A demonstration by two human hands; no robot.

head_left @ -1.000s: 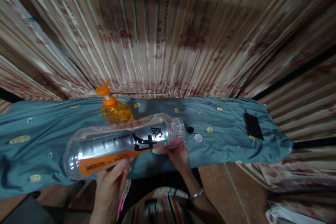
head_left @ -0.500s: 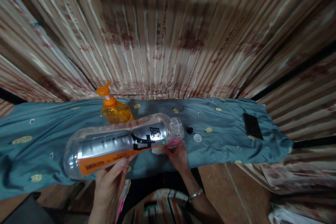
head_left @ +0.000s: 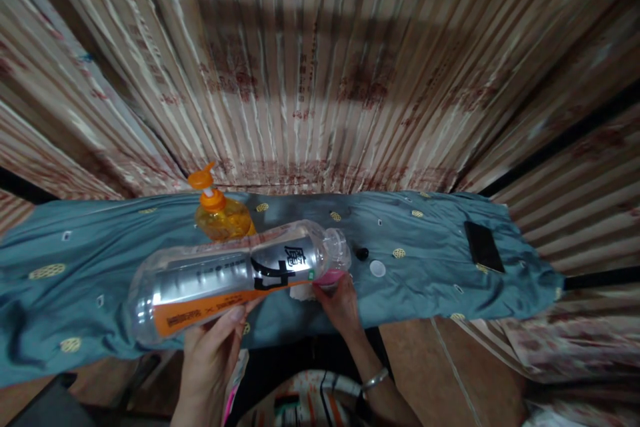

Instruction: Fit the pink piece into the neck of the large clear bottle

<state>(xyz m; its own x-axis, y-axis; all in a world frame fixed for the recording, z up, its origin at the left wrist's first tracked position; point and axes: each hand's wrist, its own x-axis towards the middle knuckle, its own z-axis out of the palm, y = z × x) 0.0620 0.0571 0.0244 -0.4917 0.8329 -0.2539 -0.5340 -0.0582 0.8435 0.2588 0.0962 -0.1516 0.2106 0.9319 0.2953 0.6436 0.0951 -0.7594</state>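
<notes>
A large clear plastic bottle (head_left: 235, 277) with a silver and orange label lies nearly level in the air, its open mouth toward the right. My left hand (head_left: 215, 340) is closed around its lower body from beneath. At the bottle's mouth, my right hand (head_left: 337, 300) pinches a pink-rimmed clear container (head_left: 331, 277), mostly hidden behind the bottle neck. Something white and crumpled (head_left: 303, 291) shows just left of my right fingers; I cannot tell what it is. Behind the bottle stands an orange pump bottle (head_left: 225, 217) of yellow liquid.
A teal patterned cloth (head_left: 430, 293) covers the narrow table. Right of the bottle mouth lie a small black object (head_left: 363, 253) and a white round cap (head_left: 377, 269). A black phone (head_left: 483, 246) rests near the right end. Pleated curtains (head_left: 310, 80) hang behind.
The view has shifted slightly, so the table sits a little lower. Both hands keep their holds, and the large bottle stays tilted almost the same way.
</notes>
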